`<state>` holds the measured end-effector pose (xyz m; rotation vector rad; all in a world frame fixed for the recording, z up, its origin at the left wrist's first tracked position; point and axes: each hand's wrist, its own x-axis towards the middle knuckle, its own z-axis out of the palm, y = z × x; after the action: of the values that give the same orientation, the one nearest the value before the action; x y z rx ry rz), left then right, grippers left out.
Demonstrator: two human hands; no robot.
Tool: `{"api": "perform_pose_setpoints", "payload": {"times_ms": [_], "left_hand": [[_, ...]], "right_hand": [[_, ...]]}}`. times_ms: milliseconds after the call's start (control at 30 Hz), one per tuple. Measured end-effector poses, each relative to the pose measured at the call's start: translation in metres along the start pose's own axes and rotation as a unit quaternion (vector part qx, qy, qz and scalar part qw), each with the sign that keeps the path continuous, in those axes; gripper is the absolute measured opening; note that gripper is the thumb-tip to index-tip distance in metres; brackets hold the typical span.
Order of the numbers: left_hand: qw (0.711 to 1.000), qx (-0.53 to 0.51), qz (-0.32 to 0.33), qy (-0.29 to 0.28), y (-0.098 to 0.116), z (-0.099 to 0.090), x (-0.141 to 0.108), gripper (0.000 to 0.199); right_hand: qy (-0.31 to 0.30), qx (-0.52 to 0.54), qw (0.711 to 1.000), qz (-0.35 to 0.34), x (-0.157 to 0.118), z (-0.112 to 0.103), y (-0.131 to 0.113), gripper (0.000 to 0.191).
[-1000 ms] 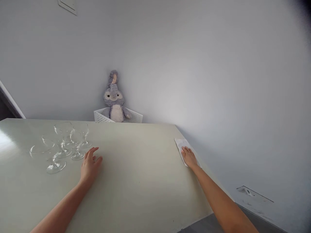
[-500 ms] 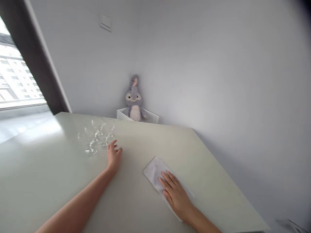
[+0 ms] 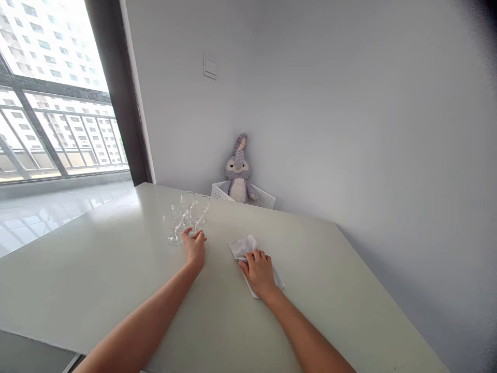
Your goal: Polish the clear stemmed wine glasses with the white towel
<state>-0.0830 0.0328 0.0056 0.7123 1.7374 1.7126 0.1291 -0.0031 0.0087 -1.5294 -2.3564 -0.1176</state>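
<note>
Surface [image 3: 128, 282] stretches pale and broad, a basket [image 3: 267, 199] with a toy [image 3: 238, 171] beyond its far edge. On it lies a cloth [image 3: 244, 244], bunched by the curled, grasping right hand [image 3: 260, 272]. Left hand [image 3: 194, 248] is at the nearest glasses [image 3: 174, 240]; whether it grips one, I cannot tell.
</note>
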Motion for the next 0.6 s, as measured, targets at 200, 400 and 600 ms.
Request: {"api": "perform_pose_setpoints", "payload": {"times_ms": [200, 400, 600], "left_hand": [[1.000, -0.001, 0.014, -0.023, 0.002, 0.005, 0.024, 0.070], [0.993, 0.084, 0.040, -0.076, 0.009, 0.019, 0.026, 0.049], [0.959, 0.194, 0.134, -0.159, 0.010, 0.051, -0.017, 0.046]], "right_hand": [[0.026, 0.023, 0.999, -0.010, -0.002, 0.007, 0.004, 0.031], [0.049, 0.263, 0.960, 0.080, 0.003, 0.014, 0.023, 0.028], [0.136, 0.720, 0.604, 0.314, 0.011, 0.004, 0.049, 0.033]]}}
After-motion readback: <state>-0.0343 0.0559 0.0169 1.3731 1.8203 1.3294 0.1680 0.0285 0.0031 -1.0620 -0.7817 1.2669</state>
